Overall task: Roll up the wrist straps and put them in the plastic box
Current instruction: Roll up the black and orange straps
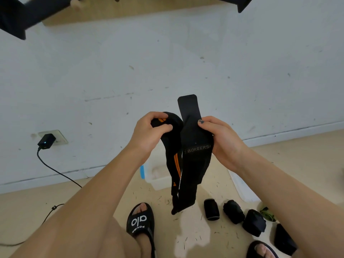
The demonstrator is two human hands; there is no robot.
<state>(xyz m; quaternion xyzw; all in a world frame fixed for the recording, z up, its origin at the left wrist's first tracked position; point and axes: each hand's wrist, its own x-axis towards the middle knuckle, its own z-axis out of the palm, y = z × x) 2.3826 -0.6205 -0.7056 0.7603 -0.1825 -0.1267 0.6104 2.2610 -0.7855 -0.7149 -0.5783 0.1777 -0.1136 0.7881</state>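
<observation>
Your left hand [151,130] pinches the folded top of the orange-striped wrist strap [174,159], fingers curled over it, thumb pressing from the front. Your right hand [218,140] grips the black BOKEERS wrist strap [195,151] around its middle, thumb on its face. Both straps are in the air in front of you, side by side and touching — long axes near vertical, the black one's rounded tab pointing up, both tails hanging toward the floor.

You look to be at the start of rolling: nothing is wound yet. Next, you probably need to separate the two and wind one tightly from an end. The plastic box [158,178] sits on the floor behind the straps; several rolled straps [233,211] lie to the right.
</observation>
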